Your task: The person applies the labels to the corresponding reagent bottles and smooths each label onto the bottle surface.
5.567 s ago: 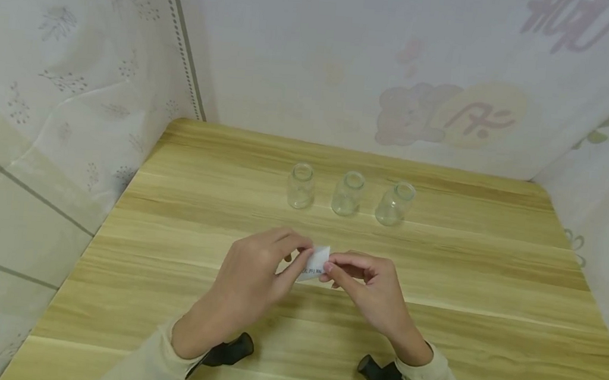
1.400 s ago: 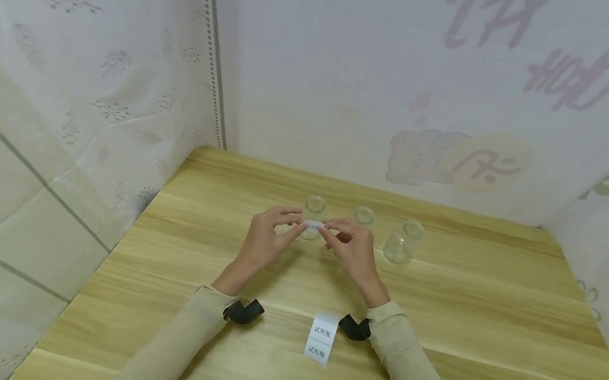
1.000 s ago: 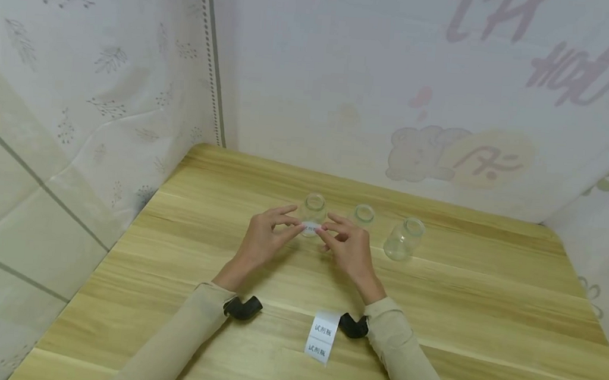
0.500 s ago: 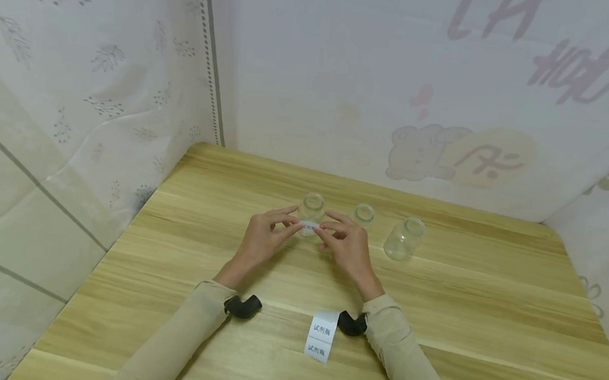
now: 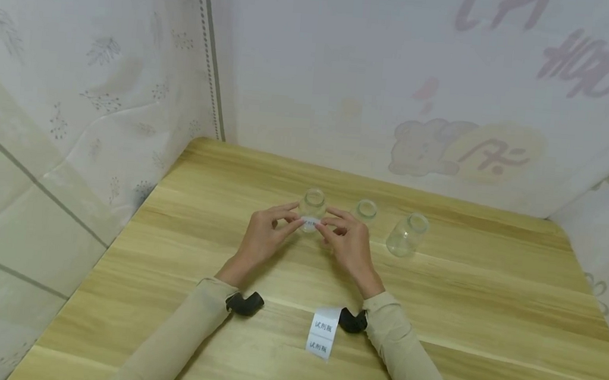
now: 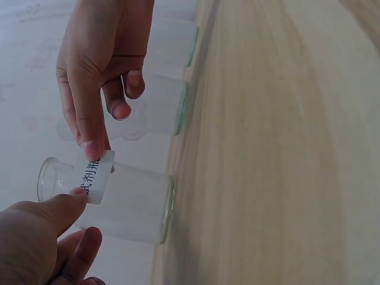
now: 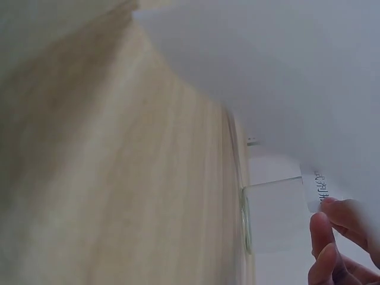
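A small white label (image 5: 310, 222) with printed black characters is held level in front of the leftmost clear glass bottle (image 5: 314, 200). My left hand (image 5: 263, 234) pinches its left end, and my right hand (image 5: 350, 247) pinches the other end. In the left wrist view both thumbs lie on the label (image 6: 100, 187), which overlaps the side of the upright bottle (image 6: 139, 205). Beside my right wrist hangs a strip of two more printed labels (image 5: 322, 334). This white strip (image 7: 285, 77) covers much of the right wrist view, hiding most of that hand.
Two more glass bottles stand in a row to the right: a middle one (image 5: 366, 210), partly behind my right hand, and a right one (image 5: 407, 237). All are on a wooden table (image 5: 489, 300), with a patterned wall covering (image 5: 302, 82) behind. Black curved pieces (image 5: 245, 303) sit at both wrists.
Earlier both hands held folded label paper nearer me; now one label is separate and the strip is by my right wrist. Both hands have moved forward to the left bottle, nearly still this last second.
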`<move>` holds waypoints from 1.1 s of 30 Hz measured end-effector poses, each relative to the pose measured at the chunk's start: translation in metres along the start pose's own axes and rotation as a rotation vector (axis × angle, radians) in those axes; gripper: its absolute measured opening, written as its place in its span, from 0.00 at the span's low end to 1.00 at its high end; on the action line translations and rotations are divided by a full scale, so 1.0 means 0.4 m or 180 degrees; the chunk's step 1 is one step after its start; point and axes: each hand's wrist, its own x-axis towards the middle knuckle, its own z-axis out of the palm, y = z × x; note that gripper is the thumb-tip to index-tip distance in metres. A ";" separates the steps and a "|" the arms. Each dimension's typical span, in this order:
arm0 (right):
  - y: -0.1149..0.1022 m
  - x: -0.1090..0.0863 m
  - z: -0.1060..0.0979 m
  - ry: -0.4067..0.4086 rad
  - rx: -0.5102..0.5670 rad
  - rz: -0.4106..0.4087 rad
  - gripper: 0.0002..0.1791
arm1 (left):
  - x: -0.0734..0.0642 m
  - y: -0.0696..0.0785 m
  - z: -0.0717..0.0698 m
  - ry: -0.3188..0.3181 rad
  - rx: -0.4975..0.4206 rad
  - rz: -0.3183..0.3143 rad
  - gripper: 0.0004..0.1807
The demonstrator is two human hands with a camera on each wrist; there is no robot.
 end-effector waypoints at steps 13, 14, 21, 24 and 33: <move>-0.004 0.004 -0.002 0.0005 -0.0012 0.0036 0.09 | 0.004 0.001 0.003 0.0026 0.0076 0.0018 0.07; -0.006 0.003 -0.002 0.0001 -0.0014 0.0044 0.09 | 0.003 0.000 0.004 0.0026 0.0081 0.0024 0.07; -0.009 -0.002 -0.002 -0.0028 -0.0046 0.0053 0.10 | 0.001 -0.003 0.004 0.0028 0.0113 0.0066 0.07; -0.008 -0.001 -0.002 -0.0033 -0.0070 0.0040 0.10 | 0.000 -0.004 0.004 0.0039 0.0142 0.0093 0.07; -0.011 0.000 -0.001 -0.0001 -0.0128 -0.0028 0.09 | 0.001 -0.003 0.006 0.0067 0.0178 0.0111 0.07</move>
